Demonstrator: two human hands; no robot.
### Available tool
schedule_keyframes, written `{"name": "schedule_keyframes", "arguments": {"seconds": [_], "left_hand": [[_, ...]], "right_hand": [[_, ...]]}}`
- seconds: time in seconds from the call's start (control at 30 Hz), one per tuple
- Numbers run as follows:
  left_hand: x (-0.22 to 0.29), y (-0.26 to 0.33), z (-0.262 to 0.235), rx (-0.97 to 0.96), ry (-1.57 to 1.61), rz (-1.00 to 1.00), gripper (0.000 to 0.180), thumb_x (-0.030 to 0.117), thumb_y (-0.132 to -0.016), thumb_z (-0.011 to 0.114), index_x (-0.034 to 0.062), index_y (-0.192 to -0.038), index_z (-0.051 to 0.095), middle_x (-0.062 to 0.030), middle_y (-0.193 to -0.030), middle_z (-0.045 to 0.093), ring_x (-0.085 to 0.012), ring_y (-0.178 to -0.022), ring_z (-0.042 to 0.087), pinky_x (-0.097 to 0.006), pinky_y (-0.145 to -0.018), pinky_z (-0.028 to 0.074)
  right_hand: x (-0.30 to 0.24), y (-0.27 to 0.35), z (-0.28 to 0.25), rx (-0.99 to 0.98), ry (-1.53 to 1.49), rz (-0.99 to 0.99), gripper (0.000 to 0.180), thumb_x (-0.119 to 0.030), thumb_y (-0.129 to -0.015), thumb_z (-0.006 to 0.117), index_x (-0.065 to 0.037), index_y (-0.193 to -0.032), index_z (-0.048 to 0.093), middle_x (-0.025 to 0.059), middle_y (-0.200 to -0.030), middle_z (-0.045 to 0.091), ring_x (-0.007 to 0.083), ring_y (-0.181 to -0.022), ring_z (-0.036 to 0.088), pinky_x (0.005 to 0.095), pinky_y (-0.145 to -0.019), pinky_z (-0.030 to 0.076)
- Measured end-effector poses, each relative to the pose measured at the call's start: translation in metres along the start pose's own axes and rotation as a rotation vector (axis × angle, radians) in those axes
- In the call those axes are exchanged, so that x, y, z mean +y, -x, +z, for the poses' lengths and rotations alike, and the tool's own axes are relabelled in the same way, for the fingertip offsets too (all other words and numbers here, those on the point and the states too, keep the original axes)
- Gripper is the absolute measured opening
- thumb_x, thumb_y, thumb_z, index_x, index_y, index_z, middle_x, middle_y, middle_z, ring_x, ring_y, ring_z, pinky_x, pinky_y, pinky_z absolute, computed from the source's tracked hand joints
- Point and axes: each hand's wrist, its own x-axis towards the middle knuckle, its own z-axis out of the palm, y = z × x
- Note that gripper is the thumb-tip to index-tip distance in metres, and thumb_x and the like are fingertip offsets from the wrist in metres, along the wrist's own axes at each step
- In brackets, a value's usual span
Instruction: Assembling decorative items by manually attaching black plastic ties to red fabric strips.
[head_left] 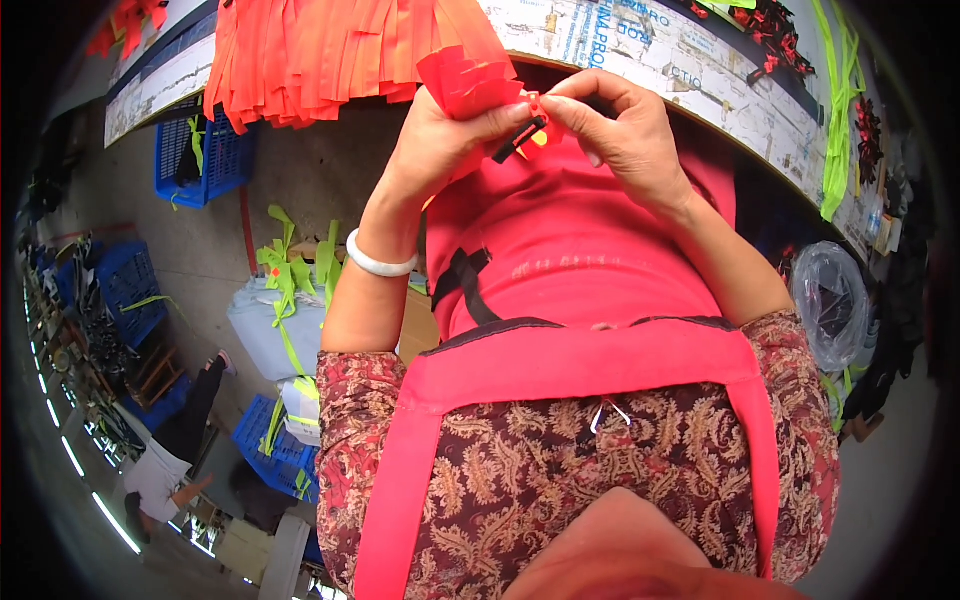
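My left hand (pixel 432 142) is closed around a folded bunch of orange-red fabric strips (pixel 466 82). At its thumb tip, a small red piece (pixel 535 104) sticks out with a short black bar (pixel 520 140) below it. The thumb and forefinger of my right hand (pixel 635 145) pinch that small red piece from the other side. Both hands meet above my red apron (pixel 590 220), close to the table's near edge. A thick pile of long orange-red strips (pixel 320 60) hangs over that edge, left of my hands. Exactly how the small piece joins the strips is hidden by my fingers.
The worktable (pixel 700 85) has a worn, taped top. Yellow-green strips (pixel 838 120) and black-and-red pieces (pixel 770 30) lie to the right. Blue crates (pixel 205 165) and a grey-blue bundle (pixel 265 325) stand at left. Another person (pixel 165 475) is in the lower left.
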Motion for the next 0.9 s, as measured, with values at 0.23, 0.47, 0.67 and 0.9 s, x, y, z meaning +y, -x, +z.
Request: {"name": "schedule_keyframes", "arguments": {"seconds": [0.23,0.47,0.67,0.9], "left_hand": [[-0.02,0.006,0.004,0.107,-0.248,0.183,0.014,0.005,-0.082,0.074,0.0011,-0.094,0.07,-0.0009,-0.078,0.067,-0.0077,-0.068,0.06,-0.023,-0.06,0.048],[-0.021,0.01,0.008,0.123,-0.418,0.324,0.01,0.001,-0.083,0.07,0.001,-0.094,0.069,-0.0026,-0.08,0.067,-0.0063,-0.071,0.059,-0.023,-0.064,0.049],[-0.027,0.01,0.003,0.057,-0.356,0.369,0.013,-0.005,-0.082,0.068,-0.0005,-0.094,0.068,-0.007,-0.09,0.068,-0.0113,-0.079,0.062,-0.024,-0.07,0.05],[-0.034,0.008,0.008,0.061,-0.378,0.436,0.017,-0.008,-0.081,0.067,0.0,-0.096,0.069,-0.0043,-0.086,0.065,-0.0105,-0.074,0.059,-0.023,-0.066,0.048]], "right_hand": [[0.01,-0.004,0.004,0.083,-0.01,-0.219,0.016,-0.016,-0.091,0.066,-0.002,-0.098,0.067,0.0002,-0.082,0.066,0.003,-0.06,0.053,0.0173,-0.053,0.043],[0.012,-0.006,0.004,0.031,0.303,-0.585,0.018,-0.006,-0.082,0.073,-0.001,-0.098,0.067,0.0048,-0.093,0.064,0.0079,-0.079,0.06,0.0204,-0.06,0.047],[0.004,-0.001,0.006,0.051,0.459,-0.613,0.017,-0.006,-0.08,0.074,-0.004,-0.095,0.068,0.005,-0.088,0.063,0.012,-0.076,0.061,0.0235,-0.058,0.046],[0.009,-0.001,0.01,0.106,0.453,-0.671,0.018,-0.004,-0.077,0.076,-0.002,-0.093,0.067,0.0073,-0.084,0.064,0.014,-0.074,0.062,0.0241,-0.06,0.047]]}}
